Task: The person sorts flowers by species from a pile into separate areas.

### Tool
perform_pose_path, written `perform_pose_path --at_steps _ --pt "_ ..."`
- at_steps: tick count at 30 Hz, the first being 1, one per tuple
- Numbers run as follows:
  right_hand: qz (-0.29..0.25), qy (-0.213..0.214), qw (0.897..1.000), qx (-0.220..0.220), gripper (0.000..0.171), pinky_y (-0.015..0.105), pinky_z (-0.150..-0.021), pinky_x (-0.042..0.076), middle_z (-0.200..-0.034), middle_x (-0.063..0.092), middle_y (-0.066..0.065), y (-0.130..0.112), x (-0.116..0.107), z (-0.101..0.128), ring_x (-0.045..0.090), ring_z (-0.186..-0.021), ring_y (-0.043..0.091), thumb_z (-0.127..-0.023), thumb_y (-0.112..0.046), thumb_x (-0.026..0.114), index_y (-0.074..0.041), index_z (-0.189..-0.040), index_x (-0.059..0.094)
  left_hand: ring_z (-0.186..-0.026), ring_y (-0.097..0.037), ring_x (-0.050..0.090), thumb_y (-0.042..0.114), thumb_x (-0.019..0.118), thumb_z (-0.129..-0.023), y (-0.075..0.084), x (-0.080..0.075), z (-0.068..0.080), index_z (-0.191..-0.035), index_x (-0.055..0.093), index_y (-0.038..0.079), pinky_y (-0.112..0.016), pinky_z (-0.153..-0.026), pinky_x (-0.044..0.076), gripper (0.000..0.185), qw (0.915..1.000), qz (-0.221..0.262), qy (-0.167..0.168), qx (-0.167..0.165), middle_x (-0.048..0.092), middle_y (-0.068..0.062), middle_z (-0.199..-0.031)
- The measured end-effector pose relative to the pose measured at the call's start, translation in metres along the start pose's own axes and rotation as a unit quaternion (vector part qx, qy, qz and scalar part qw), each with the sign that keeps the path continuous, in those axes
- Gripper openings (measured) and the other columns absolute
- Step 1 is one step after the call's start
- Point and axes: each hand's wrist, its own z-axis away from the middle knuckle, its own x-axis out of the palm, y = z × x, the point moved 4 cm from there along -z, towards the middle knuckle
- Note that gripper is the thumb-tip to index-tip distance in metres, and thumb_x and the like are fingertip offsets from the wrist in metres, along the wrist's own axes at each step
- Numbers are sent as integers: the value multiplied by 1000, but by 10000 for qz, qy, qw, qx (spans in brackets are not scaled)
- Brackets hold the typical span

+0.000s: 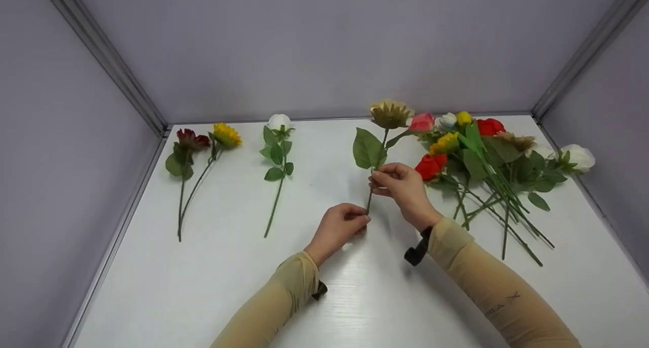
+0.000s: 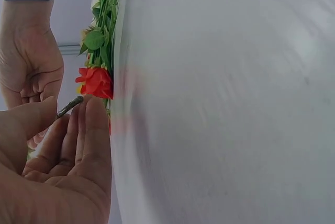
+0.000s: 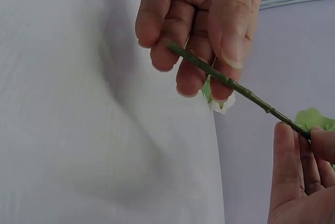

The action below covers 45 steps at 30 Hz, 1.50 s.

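Beige flower (image 1: 390, 114): one, two hands; three laid left.

flower pile (image 1: 487, 160) crowds right, white rose (image 1: 278, 150) left

Place: a staged recording booth or studio set-up, not a home.
Walls: plain grey panels (image 1: 324, 43) are joined by metal corner strips (image 1: 104, 54) on three sides.
Tabletop: a bare white tabletop (image 1: 355, 297) is fitted wall to wall.
Contents: only artificial flowers (image 1: 481, 155) are laid out, sorted singly along the far edge.
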Motion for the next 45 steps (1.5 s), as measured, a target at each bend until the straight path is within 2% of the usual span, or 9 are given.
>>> perform_pose_path --at_steps 11,19,24,28,31,35,38,42,45 --pt "151 -141 9997 120 27 42 -86 60 -105 72 22 9 10 0 72 -94 29 -95 -11 76 6 -112 63 -82 -15 69 15 76 -94 -1 -5 -1 -103 72 5 -30 -72 60 14 9991 -213 363 55 71 -5 -93" --pt "103 -102 9998 108 27 40 -85 60 -103 73 21 13 17 -1 74 -90 27 -94 -11 77 6 -111 65 -79 -16 69 15 75 -94 0 -12 0 -98 72 7 -31 -69 60 10 9980 -453 442 58 70 -4 -89" --pt "381 -299 9987 -131 28 39 -86 60 -106 73 21 14 27 0 72 -94 30 -98 -16 72 4 -117 65 -78 -18 70 15 73 -96 5 -34 6 -100 72 6 -32 -70 60 10 9969 -645 452 88 70 -6 -90" --pt "1329 -593 9878 -558 28 37 -89 59 -111 72 16 13 37 3 69 -101 29 -102 -23 67 -3 -121 66 -82 -21 71 14 72 -97 5 -71 13 -104 72 4 -33 -71 61 12 9948 -783 643 -48 71 -9 -94" --pt "2396 -809 9628 -954 30 36 -94 56 -117 72 7 12 48 6 68 -107 21 -103 -31 65 -12 -126 67 -84 -23 70 13 72 -97 3 -107 22 -105 72 4 -34 -72 60 13 9897 -1033 965 -238 70 -11 -95" --pt "3746 -1239 9064 -1509 42 42 -105 49 -134 65 2 12 69 12 60 -124 19 -104 -40 62 -15 -138 62 -83 -23 69 16 70 -99 -2 -162 40 -110 72 4 -35 -71 58 17 9767 -1591 1386 -395 70 -12 -98" --pt "4664 -1652 8448 -2039 52 44 -114 40 -145 58 5 14 91 17 49 -138 23 -105 -43 58 -13 -147 56 -82 -23 68 18 67 -101 -6 -205 56 -114 71 3 -35 -69 55 20 9585 -2270 1682 -374 71 -13 -100" --pt "5555 -2176 7542 -2743 60 40 -123 22 -156 47 8 21 121 28 34 -149 26 -106 -46 53 -10 -154 46 -86 -25 68 18 63 -103 -10 -260 78 -116 71 0 -36 -71 53 23 9240 -3145 2143 -373 71 -16 -103" --pt "5944 -2483 6982 -3123 66 40 -125 11 -163 36 10 28 138 37 22 -154 26 -107 -50 48 -10 -159 38 -87 -28 68 18 61 -104 -13 -294 95 -117 70 -2 -37 -71 52 26 9021 -3523 2445 -492 71 -19 -107"
